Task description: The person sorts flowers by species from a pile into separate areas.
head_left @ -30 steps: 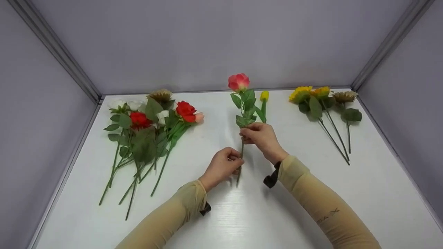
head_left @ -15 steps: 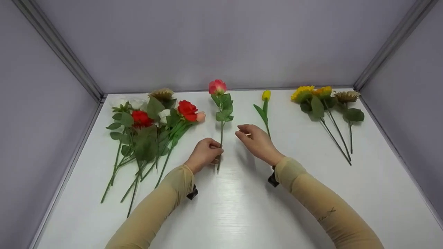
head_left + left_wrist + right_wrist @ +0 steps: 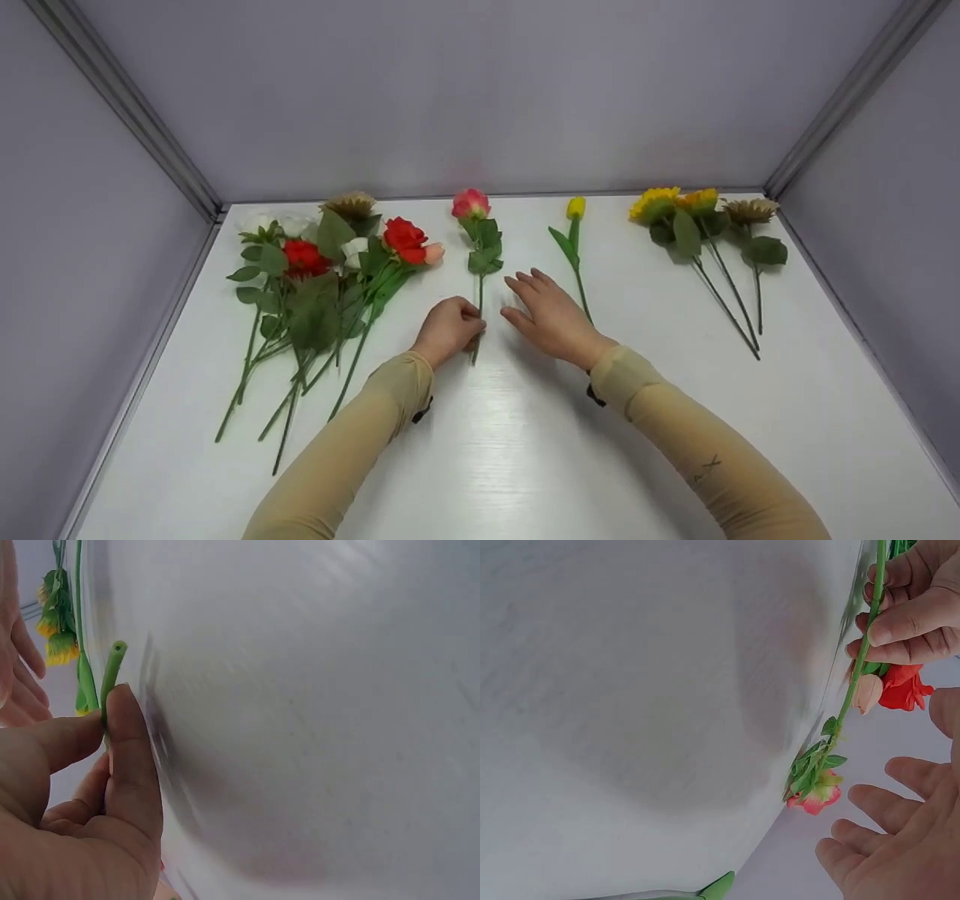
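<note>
A pink rose (image 3: 471, 204) with green leaves stands near the middle of the white table in the head view, its bloom toward the back wall. My left hand (image 3: 448, 330) pinches its stem (image 3: 114, 671) low down between thumb and fingers; the cut end pokes out past the fingertips in the left wrist view. To the right, my right hand (image 3: 551, 316) is spread with straight fingers and holds nothing, apart from the stem. Just beyond that hand lies a yellow tulip (image 3: 575, 208), its lower stem partly hidden by the hand.
On the left lies a pile of flowers with red roses (image 3: 405, 238), white blooms (image 3: 354, 253), a peach bud (image 3: 433, 254) and a brown flower (image 3: 349, 205). At the right are yellow sunflowers (image 3: 654, 204) and a beige one (image 3: 750, 209). Grey walls (image 3: 480, 97) enclose the table.
The pink rose has moved left and been lowered toward the table in my left hand. My right hand has let go of its stem and spread its fingers.
</note>
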Demonstrator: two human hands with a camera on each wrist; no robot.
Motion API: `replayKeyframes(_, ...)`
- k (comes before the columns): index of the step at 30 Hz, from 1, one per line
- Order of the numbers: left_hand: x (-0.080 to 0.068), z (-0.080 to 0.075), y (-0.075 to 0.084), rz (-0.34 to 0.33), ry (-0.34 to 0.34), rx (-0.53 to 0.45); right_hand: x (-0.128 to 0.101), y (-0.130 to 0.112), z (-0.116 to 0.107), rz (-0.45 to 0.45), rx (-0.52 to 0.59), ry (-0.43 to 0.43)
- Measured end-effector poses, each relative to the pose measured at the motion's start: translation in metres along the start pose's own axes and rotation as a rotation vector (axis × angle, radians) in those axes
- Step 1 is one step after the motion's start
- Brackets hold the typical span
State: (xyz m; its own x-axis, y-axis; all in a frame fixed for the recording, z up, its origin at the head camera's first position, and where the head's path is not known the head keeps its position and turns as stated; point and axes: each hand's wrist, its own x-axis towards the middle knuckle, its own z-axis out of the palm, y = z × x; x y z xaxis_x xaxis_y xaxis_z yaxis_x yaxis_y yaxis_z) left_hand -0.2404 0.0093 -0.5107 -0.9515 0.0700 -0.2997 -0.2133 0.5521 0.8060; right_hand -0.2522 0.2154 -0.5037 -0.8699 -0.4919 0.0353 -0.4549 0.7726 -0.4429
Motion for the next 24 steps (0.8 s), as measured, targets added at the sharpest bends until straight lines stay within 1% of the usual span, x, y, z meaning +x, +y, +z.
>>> replayKeyframes(5, -0.001, 0.002, -0.002, 0.039, 0.004, 0.059, -0.001, 0.003, 0.002, -0.02, -0.011, 0.001)
replayKeyframes(8, -0.001, 0.002, -0.003, 0.048, 0.01, 0.095, -0.001, 0.004, 0.003, -0.04, -0.018, 0.007)
replayKeyframes(13, 0.0, 0.002, -0.003, 0.033, -0.002, 0.108, -0.001, 0.006, 0.004, -0.035, -0.018, -0.002)
replayKeyframes(17, -0.004, 0.0, -0.001, 0.042, -0.007, 0.107, -0.002, 0.007, 0.005, -0.026, -0.02, -0.007)
replayKeyframes(20, -0.01, -0.003, 0.001, 0.093, 0.0, 0.098, -0.002, 0.008, 0.005, -0.017, -0.02, -0.013)
replayKeyframes(22, -0.015, -0.007, 0.003, 0.15, 0.019, 0.099, -0.003, 0.008, 0.004, -0.01, -0.019, -0.019)
replayKeyframes(24, -0.022, -0.014, 0.004, 0.212, 0.056, 0.102, -0.003, 0.007, 0.004, -0.006, -0.019, -0.025)
